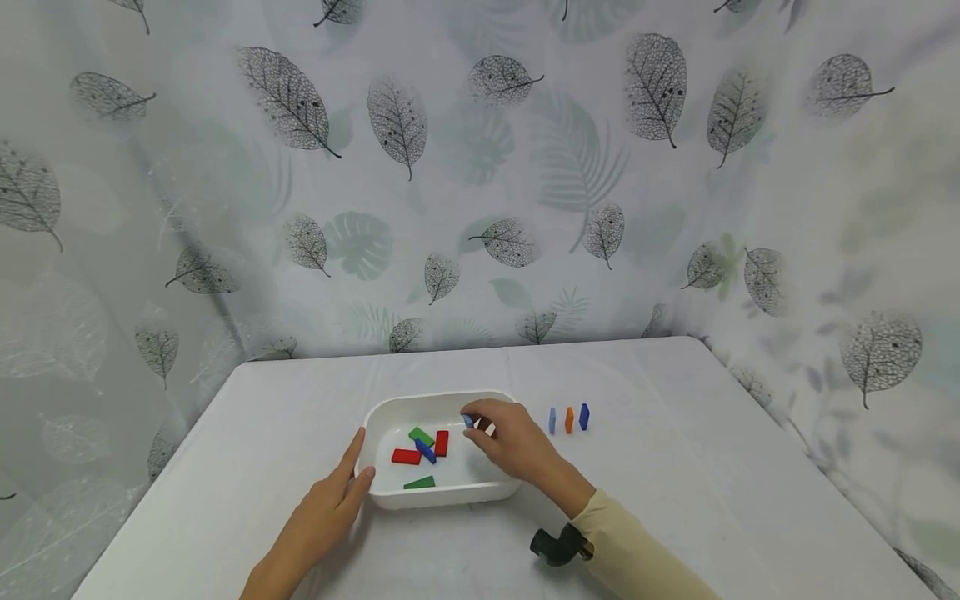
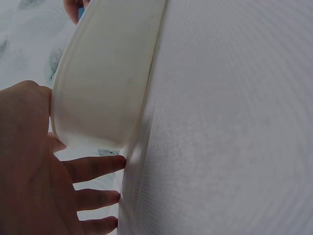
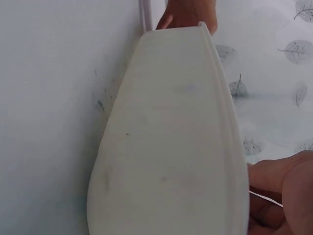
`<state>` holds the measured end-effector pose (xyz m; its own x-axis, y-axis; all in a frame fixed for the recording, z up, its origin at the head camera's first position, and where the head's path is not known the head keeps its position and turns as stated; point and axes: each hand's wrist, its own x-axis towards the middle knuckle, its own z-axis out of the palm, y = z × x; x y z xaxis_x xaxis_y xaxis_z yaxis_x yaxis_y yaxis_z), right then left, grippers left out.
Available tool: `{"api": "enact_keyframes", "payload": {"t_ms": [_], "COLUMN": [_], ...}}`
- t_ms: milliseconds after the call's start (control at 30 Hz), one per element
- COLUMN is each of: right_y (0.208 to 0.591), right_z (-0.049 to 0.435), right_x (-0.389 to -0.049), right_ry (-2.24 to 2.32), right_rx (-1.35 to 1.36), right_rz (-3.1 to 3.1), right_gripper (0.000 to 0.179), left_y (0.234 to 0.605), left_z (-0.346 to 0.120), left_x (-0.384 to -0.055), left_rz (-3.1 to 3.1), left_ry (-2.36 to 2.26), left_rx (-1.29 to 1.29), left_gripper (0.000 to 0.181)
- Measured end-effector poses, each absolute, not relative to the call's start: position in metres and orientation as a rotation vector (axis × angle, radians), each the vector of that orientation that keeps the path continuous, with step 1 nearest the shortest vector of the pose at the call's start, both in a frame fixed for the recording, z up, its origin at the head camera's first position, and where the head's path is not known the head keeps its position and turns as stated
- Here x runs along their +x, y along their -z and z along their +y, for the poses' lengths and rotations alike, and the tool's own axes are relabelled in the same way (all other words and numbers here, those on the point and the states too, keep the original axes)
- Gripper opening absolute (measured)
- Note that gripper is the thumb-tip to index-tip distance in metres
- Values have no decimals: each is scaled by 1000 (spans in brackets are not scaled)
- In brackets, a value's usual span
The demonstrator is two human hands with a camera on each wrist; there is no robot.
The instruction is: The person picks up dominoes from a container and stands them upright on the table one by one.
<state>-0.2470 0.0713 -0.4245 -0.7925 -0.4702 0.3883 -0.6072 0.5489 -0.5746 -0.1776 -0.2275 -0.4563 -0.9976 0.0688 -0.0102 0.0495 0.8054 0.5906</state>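
My right hand [image 1: 517,442] pinches a light blue domino-like block [image 1: 468,421] between thumb and fingers, over the right half of a white tray [image 1: 442,498]. Inside the tray lie red blocks [image 1: 407,457], green blocks [image 1: 419,482] and a dark blue block [image 1: 425,451] that leans across others. At the tray's left end rests my left hand [image 1: 322,508], fingers straight. The left wrist view shows this left hand [image 2: 34,166] with its fingers spread beside the tray's outer wall [image 2: 107,73]. In the right wrist view, the tray wall [image 3: 166,132] hides the blocks.
To the right of the tray, three blocks stand upright in a row: light blue [image 1: 552,420], orange [image 1: 569,420] and dark blue [image 1: 584,417]. A white cloth covers the table [image 1: 660,500]. Behind it hangs a leaf-print curtain [image 1: 465,192]. A black camera mount [image 1: 558,546] sits at my right wrist.
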Motion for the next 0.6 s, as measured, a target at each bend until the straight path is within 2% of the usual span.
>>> {"api": "enact_keyframes", "payload": {"t_ms": [600], "right_y": [419], "right_z": [110], "right_x": [-248], "right_ry": [-1142], "right_rx": [798], "right_rz": [-2421], "right_gripper": [29], "left_y": [456], "left_z": [-228], "left_x": [-177], "left_rz": [2948], "left_ry": [-973], "left_rx": [79], "left_gripper": [69]}}
